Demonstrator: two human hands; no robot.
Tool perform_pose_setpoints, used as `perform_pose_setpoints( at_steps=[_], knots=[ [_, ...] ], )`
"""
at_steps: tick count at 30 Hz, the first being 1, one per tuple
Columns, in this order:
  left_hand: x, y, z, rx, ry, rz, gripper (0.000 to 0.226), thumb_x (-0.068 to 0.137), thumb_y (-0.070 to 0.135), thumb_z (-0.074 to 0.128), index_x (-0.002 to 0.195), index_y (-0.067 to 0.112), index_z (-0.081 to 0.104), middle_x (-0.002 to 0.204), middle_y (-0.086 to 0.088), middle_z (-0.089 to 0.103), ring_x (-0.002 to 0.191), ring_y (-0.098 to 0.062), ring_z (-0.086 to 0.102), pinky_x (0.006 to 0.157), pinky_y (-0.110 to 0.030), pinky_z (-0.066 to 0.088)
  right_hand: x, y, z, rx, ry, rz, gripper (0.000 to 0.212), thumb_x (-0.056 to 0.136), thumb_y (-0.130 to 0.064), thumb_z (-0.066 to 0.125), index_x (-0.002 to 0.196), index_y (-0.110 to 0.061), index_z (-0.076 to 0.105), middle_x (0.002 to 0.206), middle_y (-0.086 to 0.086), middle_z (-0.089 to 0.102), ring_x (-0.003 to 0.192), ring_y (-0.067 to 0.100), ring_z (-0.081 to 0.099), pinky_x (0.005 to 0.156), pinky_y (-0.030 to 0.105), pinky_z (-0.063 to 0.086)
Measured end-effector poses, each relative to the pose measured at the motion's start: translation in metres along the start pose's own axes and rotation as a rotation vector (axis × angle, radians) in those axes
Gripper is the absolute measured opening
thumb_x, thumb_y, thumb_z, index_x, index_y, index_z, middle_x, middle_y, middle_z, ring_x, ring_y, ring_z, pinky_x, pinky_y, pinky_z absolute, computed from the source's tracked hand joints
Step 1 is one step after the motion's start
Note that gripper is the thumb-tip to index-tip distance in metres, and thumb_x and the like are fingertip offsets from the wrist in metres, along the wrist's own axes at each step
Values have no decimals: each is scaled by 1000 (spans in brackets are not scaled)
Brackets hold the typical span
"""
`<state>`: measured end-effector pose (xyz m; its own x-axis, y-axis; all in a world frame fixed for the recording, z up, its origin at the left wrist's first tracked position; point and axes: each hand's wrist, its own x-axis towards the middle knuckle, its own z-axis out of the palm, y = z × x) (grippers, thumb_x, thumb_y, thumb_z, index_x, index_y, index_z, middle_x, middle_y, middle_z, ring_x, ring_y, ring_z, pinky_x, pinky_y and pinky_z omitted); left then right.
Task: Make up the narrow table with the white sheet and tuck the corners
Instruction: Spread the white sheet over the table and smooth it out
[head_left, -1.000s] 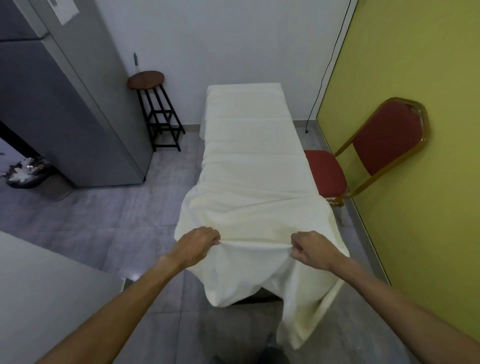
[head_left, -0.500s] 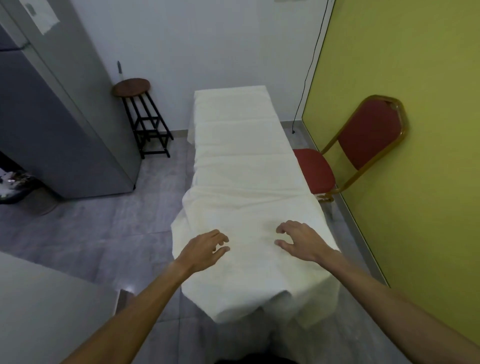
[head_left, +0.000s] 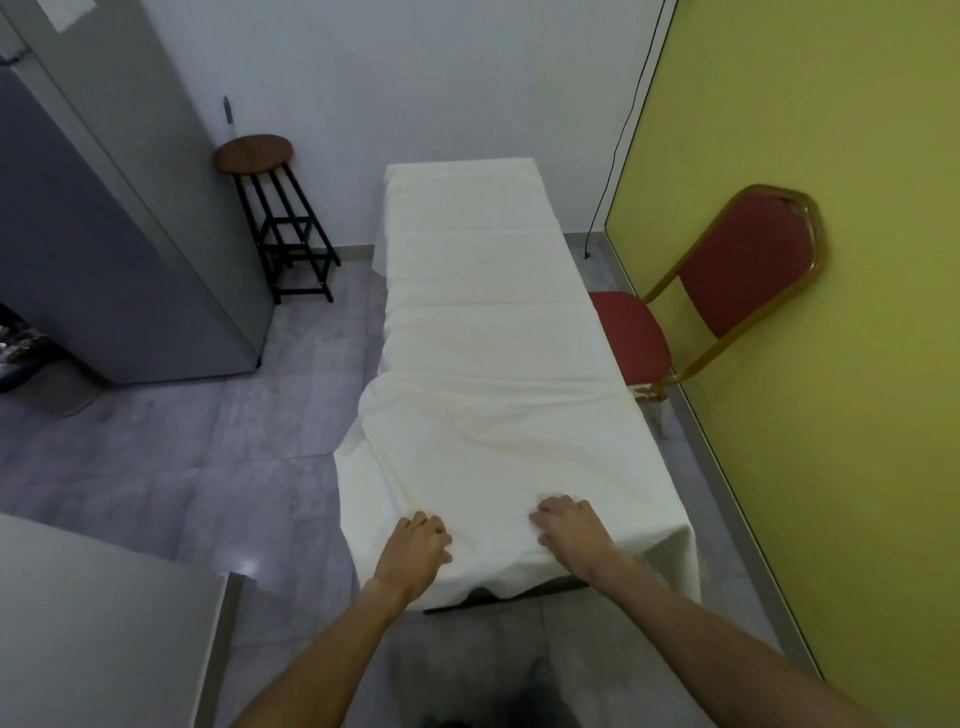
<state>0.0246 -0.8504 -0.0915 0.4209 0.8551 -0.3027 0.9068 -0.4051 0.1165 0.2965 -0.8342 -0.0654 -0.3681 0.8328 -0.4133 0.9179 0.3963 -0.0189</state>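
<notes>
The white sheet (head_left: 493, 364) covers the narrow table from the far wall to the near end. It lies smooth at the far half and wrinkled near me, and it hangs over both near corners, lower on the right. A dark strip of the table's near edge (head_left: 519, 595) shows under the sheet's hem. My left hand (head_left: 415, 545) and my right hand (head_left: 571, 530) rest side by side on the sheet at the near end. Their fingers are curled down into the cloth, which puckers at the right fingertips.
A red chair with a gold frame (head_left: 743, 270) stands against the yellow wall, touching the table's right side. A round stool (head_left: 254, 153) and a tall grey cabinet (head_left: 104, 234) stand at the left. A white counter corner (head_left: 78, 623) is near left. Grey floor lies between.
My hands let go of the bunched sheet, opened above it, then came down near the table's end with curled fingers. The sheet's near part now lies flatter and hangs shorter in the middle.
</notes>
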Motion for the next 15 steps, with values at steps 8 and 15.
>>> perform_pose_setpoints(
  at_steps=[8, 15],
  knots=[
    [-4, 1, -11, -44, 74, 8, 18, 98, 13, 51, 104, 20, 67, 106, 2, 67, 97, -18, 59, 86, -30, 40, 8, -2, -1, -10, 29, -10, 27, 98, -11, 39, 114, -13, 60, 119, 10, 60, 107, 30, 58, 89, 36, 40],
    [7, -10, -53, -114, 538, 130, 12, 95, 12, 55, 86, 17, 62, 84, 1, 59, 76, -19, 53, 70, -31, 36, -1, 20, -36, 119, 391, 61, 28, 82, 4, 58, 102, -11, 72, 102, 6, 70, 85, 29, 66, 75, 37, 48]
  ],
)
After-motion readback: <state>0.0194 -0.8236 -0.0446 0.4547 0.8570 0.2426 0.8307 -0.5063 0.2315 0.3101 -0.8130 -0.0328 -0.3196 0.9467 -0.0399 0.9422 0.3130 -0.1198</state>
